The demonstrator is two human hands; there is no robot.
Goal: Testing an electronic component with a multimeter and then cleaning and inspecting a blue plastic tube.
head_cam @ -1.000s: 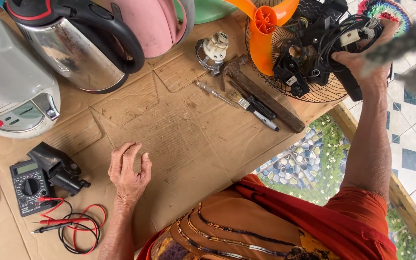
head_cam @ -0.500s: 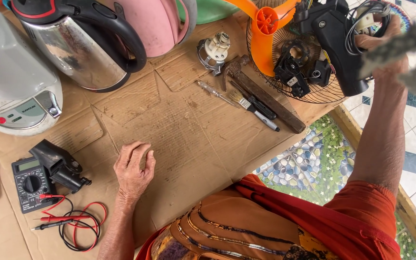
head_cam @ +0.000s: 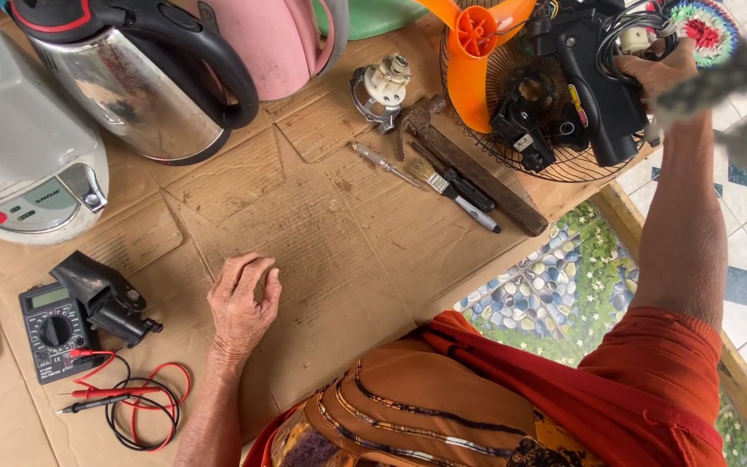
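Observation:
My left hand [head_cam: 242,303] rests palm down on the flattened cardboard [head_cam: 330,225], fingers loosely curled, holding nothing. My right hand [head_cam: 657,73] reaches far right and grips the black fan housing [head_cam: 598,82] with its bundle of wires. The housing lies on a round wire fan guard [head_cam: 555,160], beside an orange fan blade [head_cam: 477,43]. A hammer [head_cam: 469,164], a small brush [head_cam: 460,190] and a screwdriver [head_cam: 382,163] lie between my hands.
A steel electric kettle [head_cam: 144,86], a pink jug [head_cam: 283,43] and a white cooker [head_cam: 19,147] stand at the back left. A black multimeter [head_cam: 52,329] with red and black leads [head_cam: 123,402] lies left of my left hand. A small motor part [head_cam: 380,86] sits by the hammer.
My right hand has moved the black fan housing up and to the right over the wire guard. My left hand has shifted slightly on the cardboard, staying flat.

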